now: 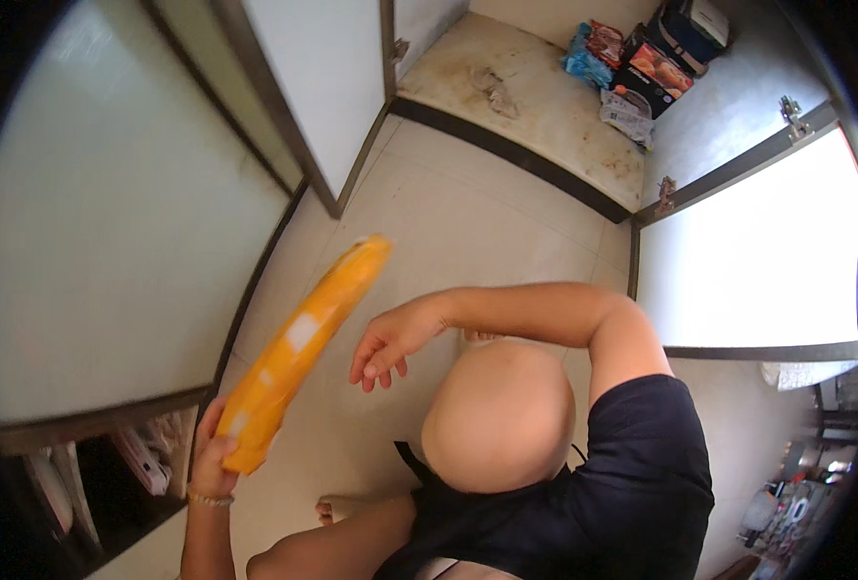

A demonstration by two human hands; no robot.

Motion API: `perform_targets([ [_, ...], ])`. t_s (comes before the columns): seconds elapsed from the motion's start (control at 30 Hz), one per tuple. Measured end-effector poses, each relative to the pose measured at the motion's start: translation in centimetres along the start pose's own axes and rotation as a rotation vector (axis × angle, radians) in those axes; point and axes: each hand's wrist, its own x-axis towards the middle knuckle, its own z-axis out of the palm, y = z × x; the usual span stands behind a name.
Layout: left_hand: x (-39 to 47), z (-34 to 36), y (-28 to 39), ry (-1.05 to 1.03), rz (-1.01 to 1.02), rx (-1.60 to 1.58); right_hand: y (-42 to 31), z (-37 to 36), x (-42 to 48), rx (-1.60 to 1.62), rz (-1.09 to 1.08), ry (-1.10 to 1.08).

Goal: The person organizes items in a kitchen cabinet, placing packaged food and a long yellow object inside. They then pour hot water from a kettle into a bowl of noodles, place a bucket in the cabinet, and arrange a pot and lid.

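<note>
My left hand [215, 451] grips the lower end of a long, yellow plastic package [309, 348] with white patches. The package slants up and to the right, above the floor. My right hand [385, 351] hangs to the right of the package, apart from it, with its fingers loosely bent and nothing in them.
An open cabinet lies ahead, its stained bottom shelf [537, 101] holding a crumpled cloth [495, 91], a blue plastic bag [587, 61] and a dark printed box [653, 72]. Open doors stand left [320, 80] and right [755, 268]. A lower-left compartment holds packages [141, 460].
</note>
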Motion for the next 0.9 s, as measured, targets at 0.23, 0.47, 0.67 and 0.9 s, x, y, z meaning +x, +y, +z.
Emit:
perform_targets([
  [0.23,16.8,21.6,3.4,-0.149,0.442,0.272,0.4,-1.8,-7.3,0.406,-0.765,1.02],
  [0.47,25.6,29.3,6.2,-0.216,0.832,0.889,1.5,-18.9,-12.8,0.582,-0.977,1.6],
  [0.67,22.0,20.6,2.2,-0.146,0.413,0.889,0.6,-33.5,-18.2,0.647,-0.849,1.662],
  [0.9,14.9,13.5,-1.5,0.241,0.096,0.689,0.6,-43.2,-17.1,0.798,-1.13,1.762],
])
